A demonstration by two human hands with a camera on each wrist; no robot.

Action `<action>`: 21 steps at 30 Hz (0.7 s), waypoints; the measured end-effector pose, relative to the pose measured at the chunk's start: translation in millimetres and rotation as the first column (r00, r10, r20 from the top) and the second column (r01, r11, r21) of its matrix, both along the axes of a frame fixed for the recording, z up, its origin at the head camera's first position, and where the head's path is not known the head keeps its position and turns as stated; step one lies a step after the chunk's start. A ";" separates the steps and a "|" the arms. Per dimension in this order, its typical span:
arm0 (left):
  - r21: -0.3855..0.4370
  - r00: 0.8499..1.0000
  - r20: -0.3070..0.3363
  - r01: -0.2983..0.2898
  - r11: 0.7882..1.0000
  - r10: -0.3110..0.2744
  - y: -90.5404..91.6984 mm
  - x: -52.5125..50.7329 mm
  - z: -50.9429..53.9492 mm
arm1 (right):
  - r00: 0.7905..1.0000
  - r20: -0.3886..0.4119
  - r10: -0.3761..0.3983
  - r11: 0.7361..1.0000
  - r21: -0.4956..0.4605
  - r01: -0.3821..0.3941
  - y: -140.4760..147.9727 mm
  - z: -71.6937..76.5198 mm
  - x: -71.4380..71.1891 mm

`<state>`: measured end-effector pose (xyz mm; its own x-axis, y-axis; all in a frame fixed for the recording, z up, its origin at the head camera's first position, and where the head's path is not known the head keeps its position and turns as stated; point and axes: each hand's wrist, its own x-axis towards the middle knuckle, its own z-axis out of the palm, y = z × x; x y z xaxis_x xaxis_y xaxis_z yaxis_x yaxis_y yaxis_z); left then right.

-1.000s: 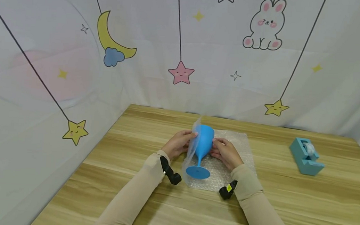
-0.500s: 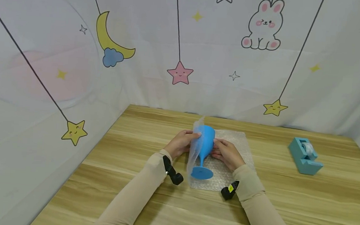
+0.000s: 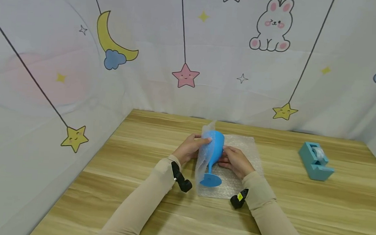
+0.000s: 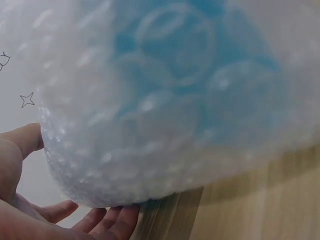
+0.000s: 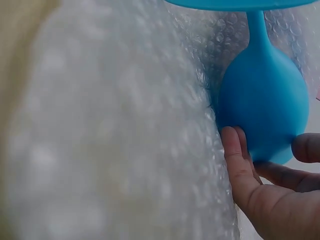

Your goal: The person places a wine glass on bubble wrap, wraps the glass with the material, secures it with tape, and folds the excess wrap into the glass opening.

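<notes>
A blue goblet (image 3: 218, 148) lies tilted over a sheet of bubble wrap (image 3: 241, 143), its round foot toward me. The wrap's left part is folded up against the goblet's left side. My left hand (image 3: 189, 149) holds this raised flap, thumb over the wrap and fingers beneath it. In the left wrist view, the goblet shows only as blue through the bubble wrap (image 4: 95, 165). My right hand (image 3: 236, 161) grips the goblet's bowl from the right. In the right wrist view, fingers and thumb touch both sides of the goblet (image 5: 265, 100).
A teal tape dispenser (image 3: 316, 161) with a clear roll stands at the right on the wooden table (image 3: 133, 146). A printed white cloth (image 3: 147, 38) hangs behind the table and along its left side.
The raised wrap flap has come further over the goblet's left side and now overlaps its foot. The goblet has shifted slightly right, and the left hand has followed. The right hand keeps its grip.
</notes>
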<state>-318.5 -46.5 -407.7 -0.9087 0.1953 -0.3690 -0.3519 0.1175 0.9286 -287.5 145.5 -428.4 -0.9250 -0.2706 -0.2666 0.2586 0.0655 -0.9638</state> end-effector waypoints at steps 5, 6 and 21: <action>-0.062 1.000 -0.013 0.006 0.998 -0.006 -0.2 -1.4 1.4 | 0.999 0.022 0.030 0.999 -0.040 -0.029 -2.0 0.0 3.1; -0.066 1.000 -0.014 0.007 0.998 -0.008 0.0 -1.7 1.5 | 0.999 0.024 0.031 0.999 -0.044 -0.030 -2.1 0.0 3.7; -0.156 0.999 -0.032 0.016 0.988 -0.021 2.8 1.3 2.6 | 0.998 0.014 -0.060 0.998 -0.006 0.060 0.3 0.2 2.4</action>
<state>-317.2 -43.7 -405.1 -0.9178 0.1547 -0.3656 -0.3173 0.2675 0.9098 -285.0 145.8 -428.2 -0.9359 -0.2165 -0.2778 0.2751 0.0432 -0.9604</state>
